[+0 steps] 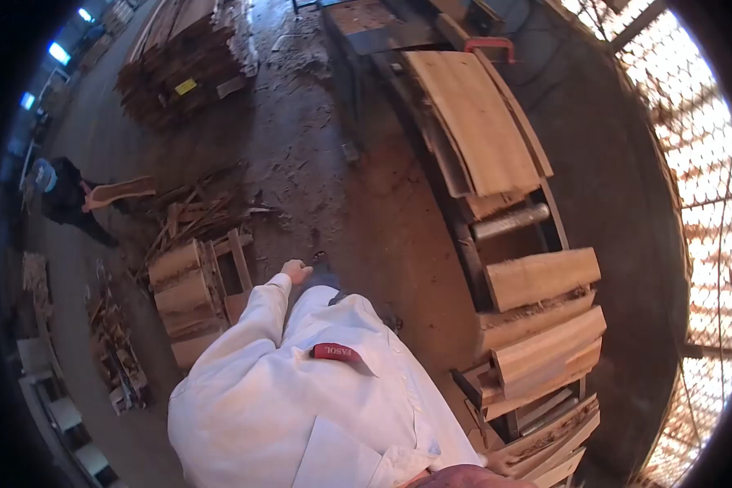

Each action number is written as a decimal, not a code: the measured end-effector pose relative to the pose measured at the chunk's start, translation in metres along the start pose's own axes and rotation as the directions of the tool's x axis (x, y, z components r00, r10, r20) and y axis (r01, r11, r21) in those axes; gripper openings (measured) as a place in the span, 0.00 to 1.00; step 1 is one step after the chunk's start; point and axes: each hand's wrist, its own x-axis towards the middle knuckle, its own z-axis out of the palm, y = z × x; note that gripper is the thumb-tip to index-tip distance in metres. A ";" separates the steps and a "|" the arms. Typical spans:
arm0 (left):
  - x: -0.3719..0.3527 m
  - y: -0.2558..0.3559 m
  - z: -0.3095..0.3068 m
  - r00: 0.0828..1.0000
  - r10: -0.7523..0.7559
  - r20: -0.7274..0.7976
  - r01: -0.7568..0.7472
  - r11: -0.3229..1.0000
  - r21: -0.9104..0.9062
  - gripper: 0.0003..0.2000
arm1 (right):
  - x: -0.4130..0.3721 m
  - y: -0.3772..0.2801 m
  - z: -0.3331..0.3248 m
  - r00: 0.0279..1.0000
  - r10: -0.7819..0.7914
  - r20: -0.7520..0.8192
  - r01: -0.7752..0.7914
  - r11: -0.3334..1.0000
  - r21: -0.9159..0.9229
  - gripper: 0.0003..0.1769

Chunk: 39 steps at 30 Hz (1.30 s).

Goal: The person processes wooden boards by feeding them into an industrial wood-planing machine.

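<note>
Head-camera view of a timber workshop: a dusty concrete floor (pixel 317 163) filled the frame from 12 o'clock to the centre. A long conveyor line (pixel 464 244) ran from 1 o'clock down to 5 o'clock. It carried a wide bowed board (pixel 480 122) at its upper end and shorter planks (pixel 545 276) stacked lower down. A bare metal roller (pixel 511 221) showed between them.

The person's white coat (pixel 301 390) took up the 6 to 7 o'clock area. A timber pile (pixel 179 73) stood at 11 o'clock, with loose offcuts (pixel 195 211) scattered below it. A wooden crate (pixel 191 301) sat at 8 o'clock, just beside the coat sleeve.

A co-worker in dark clothes (pixel 65 199) stood well apart at 9 o'clock, holding a curved slab (pixel 122 191).

A red tag (pixel 336 351) lay on the coat near the centre.

The left hand (pixel 297 271) hung at the sleeve's end, just left of centre and at about 2 o'clock from the crate without touching it. It was too small in view to tell whether its fingers were spread or closed. The right hand was out of frame.
</note>
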 end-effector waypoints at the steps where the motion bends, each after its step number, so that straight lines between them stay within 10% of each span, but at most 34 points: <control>1: 0.006 -0.020 0.002 1.000 0.002 -0.026 -0.001 1.000 0.023 0.27 | -0.028 -0.031 -0.015 0.992 -0.056 0.115 0.048 0.996 0.070 0.34; 5: 0.039 -0.111 -0.001 0.999 -0.033 -0.041 0.034 0.999 0.042 0.29 | -0.158 -0.177 -0.068 0.815 -0.275 0.509 0.085 0.927 0.365 0.31; 9: 0.054 -0.196 -0.019 0.983 -0.161 0.086 0.162 0.987 -0.007 0.30 | -0.266 -0.309 -0.119 0.263 -0.449 0.854 -0.073 0.873 0.482 0.28; 13: 0.075 -0.244 -0.064 0.969 -0.215 0.119 0.217 0.976 -0.006 0.28 | -0.333 -0.423 -0.144 -0.222 -0.581 0.783 -0.031 0.807 0.590 0.26; 19: 0.119 -0.244 -0.157 0.961 -0.277 0.004 0.228 0.785 -0.576 0.21 | -0.424 -0.585 -0.095 -0.235 -0.497 0.835 -0.420 0.827 0.374 0.19; 29: 0.193 -0.246 -0.204 0.959 -0.281 -0.045 0.053 0.332 -0.942 0.18 | -0.451 -0.858 -0.114 -0.311 -0.701 0.641 -0.127 0.699 0.703 0.19; 32: 0.191 -0.270 -0.226 0.901 -0.342 -0.265 0.138 0.808 -0.573 0.26 | -0.491 -0.955 -0.137 -0.367 -0.785 0.499 -0.072 0.559 0.826 0.17; 33: 0.203 -0.289 -0.226 0.916 -0.399 -0.047 0.281 0.720 -0.635 0.25 | -0.523 -0.978 -0.125 -0.391 -0.786 0.479 -0.095 0.552 0.829 0.17; 35: 0.190 -0.291 -0.254 0.950 -0.291 -0.113 0.202 0.851 -0.485 0.27 | -0.566 -1.033 -0.114 -0.489 -0.747 0.450 -0.140 0.577 0.805 0.19; 37: 0.186 -0.274 -0.298 0.979 -0.166 -0.118 0.177 0.980 0.089 0.27 | -0.577 -1.095 -0.133 -0.528 -0.727 0.440 0.010 0.512 0.859 0.20; 39: 0.195 -0.275 -0.335 0.948 -0.305 -0.094 0.308 0.951 0.013 0.26 | -0.582 -1.148 -0.157 -0.502 -0.755 0.421 -0.010 0.492 0.870 0.20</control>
